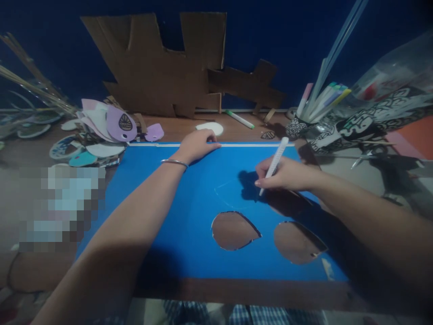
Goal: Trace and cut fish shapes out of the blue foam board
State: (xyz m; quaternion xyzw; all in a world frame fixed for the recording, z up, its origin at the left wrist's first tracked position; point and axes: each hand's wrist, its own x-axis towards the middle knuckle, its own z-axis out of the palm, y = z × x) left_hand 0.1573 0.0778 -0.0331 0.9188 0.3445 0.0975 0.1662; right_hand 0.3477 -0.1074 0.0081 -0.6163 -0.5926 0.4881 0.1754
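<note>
A large sheet of blue board [162,253] lies on the wooden table, with teardrop-shaped holes cut through it toward its right side. My right hand [284,174] grips a white pen [276,158], its tip down on the blue surface. Left of the tip runs a faint pale curved outline [219,192], above one of the holes. At the board's far edge rests my left hand [199,145], a silver bangle on its wrist. Its fingers curl over the white border strip; whether they pinch the board there I cannot make out. Part of another hole sits beneath my right forearm.
Cut cardboard [162,76] leans on the dark blue wall behind. A green marker [240,119] and a white oval piece [213,128] lie beyond the board. Purple fish cutouts [122,124] are at left. A patterned cup of markers [299,126] stands at right. The table's front edge [237,291] is near me.
</note>
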